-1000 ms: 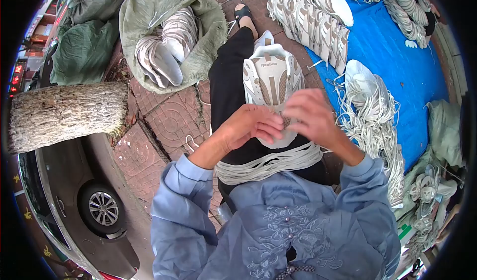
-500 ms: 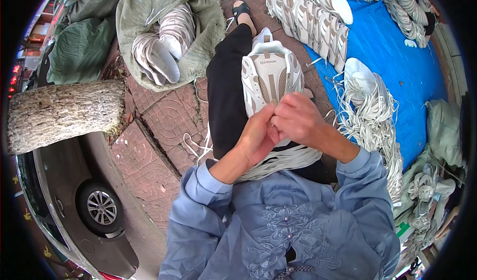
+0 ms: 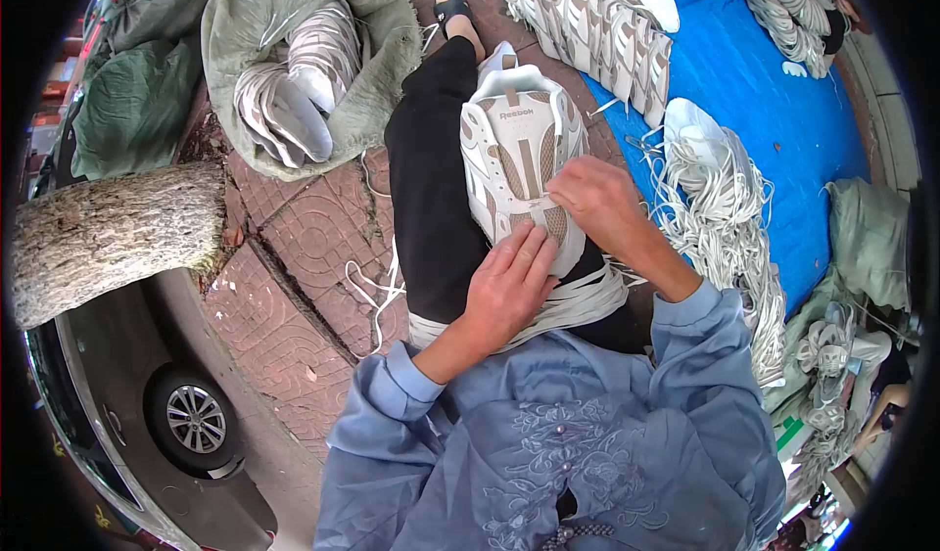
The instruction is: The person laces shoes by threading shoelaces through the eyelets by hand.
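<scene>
A white and beige Reebok shoe upper (image 3: 526, 152) lies across my lap with its tongue end pointing away from me. My left hand (image 3: 509, 287) rests on the lower part of the upper, fingers stretched out and side by side. On the right side, my right hand (image 3: 599, 204) has its fingers curled, with thumb and fingertips pinched at the middle of the upper. What sits between those fingertips is too small to make out. A bundle of white shoelaces (image 3: 587, 298) lies over my thighs, partly behind my left hand.
A sack (image 3: 387, 37) holding stacked shoe uppers (image 3: 323, 57) stands at the upper left. More uppers (image 3: 597, 32) and a heap of laced pieces (image 3: 715, 199) lie on a blue tarp (image 3: 783, 150) at right. A tree trunk (image 3: 117, 238) and parked car (image 3: 127, 394) are at left.
My hands were together over the lower upper. They have parted: the left now lies flat on it, the right is at its right side. The view has shifted slightly.
</scene>
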{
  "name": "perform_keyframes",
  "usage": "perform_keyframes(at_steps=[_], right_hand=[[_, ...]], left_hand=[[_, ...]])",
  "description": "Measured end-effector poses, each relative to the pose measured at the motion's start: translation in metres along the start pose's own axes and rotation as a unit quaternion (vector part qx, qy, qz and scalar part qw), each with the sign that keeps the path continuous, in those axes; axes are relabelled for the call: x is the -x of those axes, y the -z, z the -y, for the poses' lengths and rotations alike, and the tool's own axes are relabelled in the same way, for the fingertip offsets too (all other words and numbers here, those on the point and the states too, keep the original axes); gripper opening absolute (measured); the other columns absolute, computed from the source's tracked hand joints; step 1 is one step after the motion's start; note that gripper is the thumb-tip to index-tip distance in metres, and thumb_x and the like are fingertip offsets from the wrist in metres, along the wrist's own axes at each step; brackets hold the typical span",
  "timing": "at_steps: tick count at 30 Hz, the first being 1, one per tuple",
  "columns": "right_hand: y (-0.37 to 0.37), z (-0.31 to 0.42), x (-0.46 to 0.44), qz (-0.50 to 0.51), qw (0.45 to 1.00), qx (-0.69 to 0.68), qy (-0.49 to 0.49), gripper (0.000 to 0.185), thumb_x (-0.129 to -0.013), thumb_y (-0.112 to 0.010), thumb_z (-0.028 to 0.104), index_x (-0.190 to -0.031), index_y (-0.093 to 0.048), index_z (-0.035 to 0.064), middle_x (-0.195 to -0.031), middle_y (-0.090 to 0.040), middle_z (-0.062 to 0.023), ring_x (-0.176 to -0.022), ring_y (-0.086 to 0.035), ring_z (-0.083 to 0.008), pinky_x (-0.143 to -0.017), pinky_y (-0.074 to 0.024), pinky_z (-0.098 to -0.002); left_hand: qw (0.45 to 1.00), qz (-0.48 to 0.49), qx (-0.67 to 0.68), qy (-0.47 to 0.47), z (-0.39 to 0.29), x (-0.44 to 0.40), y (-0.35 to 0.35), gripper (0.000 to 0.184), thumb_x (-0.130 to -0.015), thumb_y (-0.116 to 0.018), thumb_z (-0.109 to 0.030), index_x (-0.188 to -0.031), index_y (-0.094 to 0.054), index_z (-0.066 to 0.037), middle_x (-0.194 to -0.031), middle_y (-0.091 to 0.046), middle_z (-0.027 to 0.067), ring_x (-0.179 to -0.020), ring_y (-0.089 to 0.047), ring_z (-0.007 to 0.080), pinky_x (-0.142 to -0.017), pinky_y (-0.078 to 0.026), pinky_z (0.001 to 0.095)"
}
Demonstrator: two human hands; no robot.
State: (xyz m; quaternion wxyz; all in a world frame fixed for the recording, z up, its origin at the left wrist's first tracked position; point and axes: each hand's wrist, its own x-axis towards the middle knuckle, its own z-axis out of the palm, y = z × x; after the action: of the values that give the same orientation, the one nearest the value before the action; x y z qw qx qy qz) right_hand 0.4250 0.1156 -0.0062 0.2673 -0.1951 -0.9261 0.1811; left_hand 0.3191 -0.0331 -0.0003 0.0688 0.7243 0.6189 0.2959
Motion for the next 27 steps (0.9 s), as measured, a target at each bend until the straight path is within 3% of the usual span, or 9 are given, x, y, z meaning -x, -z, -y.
perform_keyframes(at_steps=[12,15,18,20,24,26,27], right_hand=[[0.001,0.012,-0.008,0.08,0.991,0.106,-0.007,0.003,-0.062,-0.054,0.009,-0.061,-0.054,0.0058,-0.06,-0.051,-0.0078,-0.058,-0.056,-0.0224,-0.051,-0.0458,-0.0336],[-0.001,0.013,-0.011,0.092,0.986,0.138,0.028,0.004,-0.061,-0.055,0.009,-0.061,-0.055,0.0048,-0.06,-0.052,-0.0082,-0.059,-0.057,-0.0229,-0.051,-0.0462,-0.0339],[-0.007,0.0,-0.012,0.102,0.992,0.072,-0.003,0.005,-0.061,-0.056,0.009,-0.062,-0.055,0.0045,-0.06,-0.052,-0.0093,-0.059,-0.057,-0.0237,-0.051,-0.0464,-0.0334],[-0.003,-0.004,-0.018,0.199,0.944,-0.187,-0.184,0.005,-0.063,-0.057,0.01,-0.062,-0.055,0.0052,-0.061,-0.052,-0.0104,-0.058,-0.057,-0.0251,-0.052,-0.0463,-0.0339],[-0.009,-0.012,-0.014,0.21,0.915,-0.265,-0.221,0.007,-0.063,-0.059,0.012,-0.064,-0.056,0.0063,-0.059,-0.049,-0.0081,-0.056,-0.054,-0.0225,-0.05,-0.0426,-0.0359],[-0.009,-0.008,-0.009,0.106,0.993,-0.023,-0.04,0.006,-0.063,-0.058,0.011,-0.064,-0.056,0.0056,-0.059,-0.049,-0.0087,-0.058,-0.054,-0.0239,-0.051,-0.0428,-0.0352],[-0.007,-0.006,-0.008,0.104,0.994,-0.02,-0.039,0.006,-0.063,-0.058,0.011,-0.064,-0.056,0.0056,-0.059,-0.049,-0.0087,-0.058,-0.054,-0.0239,-0.051,-0.0428,-0.0352]], left_hand=[[1.0,-0.027,0.004,0.003,0.001,0.0,-0.006,0.047,-0.062,-0.065,-0.012,-0.105,-0.052,0.002,-0.107,-0.052,0.017,-0.104,-0.049,0.0311,-0.084,-0.042,0.0373],[1.0,-0.023,0.005,0.007,0.0,0.0,-0.005,0.047,-0.063,-0.065,-0.012,-0.106,-0.052,0.002,-0.107,-0.052,0.017,-0.103,-0.049,0.0315,-0.084,-0.042,0.0375],[1.0,-0.023,0.004,0.006,0.001,0.002,-0.006,0.045,-0.063,-0.065,-0.012,-0.105,-0.053,0.002,-0.107,-0.053,0.0167,-0.103,-0.05,0.0315,-0.083,-0.042,0.0374],[1.0,-0.028,-0.009,0.002,-0.001,0.002,-0.006,0.044,-0.064,-0.065,-0.012,-0.104,-0.053,0.001,-0.107,-0.053,0.0166,-0.103,-0.05,0.0315,-0.083,-0.042,0.0374],[0.999,-0.026,-0.019,0.009,-0.002,0.001,-0.008,0.039,-0.065,-0.064,-0.012,-0.102,-0.055,-0.001,-0.107,-0.053,0.016,-0.103,-0.05,0.0317,-0.084,-0.042,0.0373],[0.999,-0.029,-0.013,0.005,-0.002,-0.001,-0.008,0.039,-0.065,-0.064,-0.012,-0.102,-0.055,-0.001,-0.107,-0.053,0.0158,-0.103,-0.05,0.0319,-0.084,-0.042,0.0373],[0.999,-0.031,-0.005,0.004,-0.002,-0.003,-0.008,0.039,-0.065,-0.064,-0.012,-0.102,-0.055,-0.002,-0.106,-0.053,0.0157,-0.103,-0.05,0.032,-0.084,-0.042,0.0372]])
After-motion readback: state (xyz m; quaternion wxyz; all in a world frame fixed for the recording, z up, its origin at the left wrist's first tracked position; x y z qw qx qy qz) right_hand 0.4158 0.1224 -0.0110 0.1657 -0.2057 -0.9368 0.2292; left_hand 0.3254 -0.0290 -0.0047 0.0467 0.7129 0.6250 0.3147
